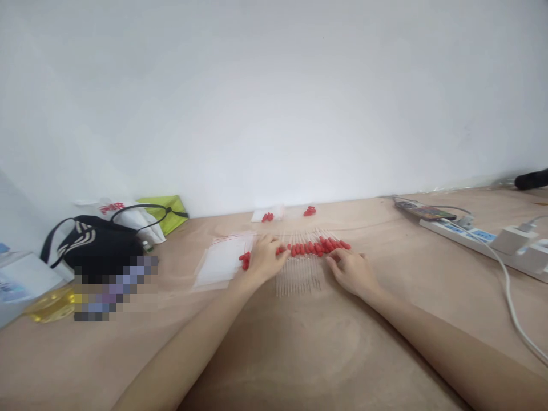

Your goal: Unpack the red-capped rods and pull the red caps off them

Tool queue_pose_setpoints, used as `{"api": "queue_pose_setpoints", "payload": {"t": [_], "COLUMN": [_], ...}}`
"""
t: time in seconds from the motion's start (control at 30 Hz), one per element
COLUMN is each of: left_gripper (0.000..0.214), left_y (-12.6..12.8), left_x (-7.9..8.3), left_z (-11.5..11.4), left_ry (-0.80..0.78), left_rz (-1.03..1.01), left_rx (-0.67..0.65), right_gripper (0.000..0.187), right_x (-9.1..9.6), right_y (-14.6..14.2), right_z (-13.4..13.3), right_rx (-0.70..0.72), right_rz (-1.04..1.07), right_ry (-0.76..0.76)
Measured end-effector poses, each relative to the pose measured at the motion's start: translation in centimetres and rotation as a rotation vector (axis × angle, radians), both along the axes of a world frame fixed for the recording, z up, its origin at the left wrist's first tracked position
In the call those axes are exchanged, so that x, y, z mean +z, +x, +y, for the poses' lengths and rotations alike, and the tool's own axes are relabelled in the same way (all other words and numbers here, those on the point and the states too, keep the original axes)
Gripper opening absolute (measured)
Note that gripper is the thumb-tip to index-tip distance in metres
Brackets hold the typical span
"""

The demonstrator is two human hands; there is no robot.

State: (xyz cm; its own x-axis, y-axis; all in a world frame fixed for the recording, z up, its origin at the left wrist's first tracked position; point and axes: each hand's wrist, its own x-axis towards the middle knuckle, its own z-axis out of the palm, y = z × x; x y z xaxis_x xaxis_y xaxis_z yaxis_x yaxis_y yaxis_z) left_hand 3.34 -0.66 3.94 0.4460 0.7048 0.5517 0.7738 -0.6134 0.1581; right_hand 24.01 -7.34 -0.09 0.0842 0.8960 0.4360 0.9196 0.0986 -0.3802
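Observation:
A row of thin clear droppers (298, 278) lies side by side on the wooden table, with red rubber bulbs (306, 248) in a band across the middle. Clear stems reach out both toward me and toward the wall. At the row's left end, my left hand (266, 257) is curled, its thumb and finger closed at the outermost bulb. My right hand (351, 271) bends round the right end, thumb and forefinger against the bulbs there. Fingertips of both hands are partly hidden. Left of my left hand, a few loose red bulbs (244, 260) rest by clear plastic bags (218, 267).
Farther back are a small bag with red bulbs (268, 217) and another red cluster (309, 211). A black bag (98, 245) and a yellow-green bag (173, 214) stand left. At right are a phone (428, 212), a white power strip (464, 233) and its cable (508, 291).

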Motion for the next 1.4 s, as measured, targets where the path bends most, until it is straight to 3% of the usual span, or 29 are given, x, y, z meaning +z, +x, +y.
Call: {"api": "queue_pose_setpoints", "payload": {"t": [0.2, 0.43, 0.6, 0.67, 0.77, 0.83, 0.9, 1.07, 1.4], "left_gripper": [0.022, 0.018, 0.016, 0.012, 0.012, 0.012, 0.013, 0.012, 0.02], "left_y": [5.4, 6.6, 4.7, 2.8, -0.4, -2.2, -3.3, -3.7, -2.7], "left_x": [-0.5, -0.9, -0.7, -0.8, -1.2, -1.7, -2.1, -2.3, -2.4], "left_z": [1.8, 2.3, 0.4, -1.0, -3.0, -4.1, -4.8, -5.4, -5.3], "left_ry": [-0.116, -0.16, -0.065, 0.014, 0.11, 0.159, 0.205, 0.299, 0.26], "left_rz": [0.092, 0.081, -0.049, -0.083, -0.042, -0.001, 0.031, 0.032, 0.045], "left_rx": [-0.024, 0.032, 0.096, 0.025, -0.09, -0.134, -0.161, -0.248, -0.283], "right_gripper": [0.016, 0.015, 0.016, 0.019, 0.042, 0.052, 0.05, 0.029, 0.021], "right_x": [0.2, 0.4, 0.0, -0.2, -0.2, 0.1, 0.4, 0.5, 0.0], "right_y": [1.0, 1.1, 1.2, 1.1, 0.7, 0.2, -0.4, -1.5, -2.5], "right_z": [0.2, 0.2, 0.5, 0.5, 0.2, -0.3, -1.0, -1.7, -1.7], "right_rx": [-0.023, -0.011, 0.015, 0.036, 0.121, 0.215, 0.328, 0.508, 0.511], "right_rz": [0.042, 0.061, 0.07, 0.081, 0.053, -0.026, -0.133, -0.259, -0.261], "right_ry": [-0.025, -0.006, 0.078, 0.177, 0.336, 0.375, 0.361, 0.306, 0.27]}}
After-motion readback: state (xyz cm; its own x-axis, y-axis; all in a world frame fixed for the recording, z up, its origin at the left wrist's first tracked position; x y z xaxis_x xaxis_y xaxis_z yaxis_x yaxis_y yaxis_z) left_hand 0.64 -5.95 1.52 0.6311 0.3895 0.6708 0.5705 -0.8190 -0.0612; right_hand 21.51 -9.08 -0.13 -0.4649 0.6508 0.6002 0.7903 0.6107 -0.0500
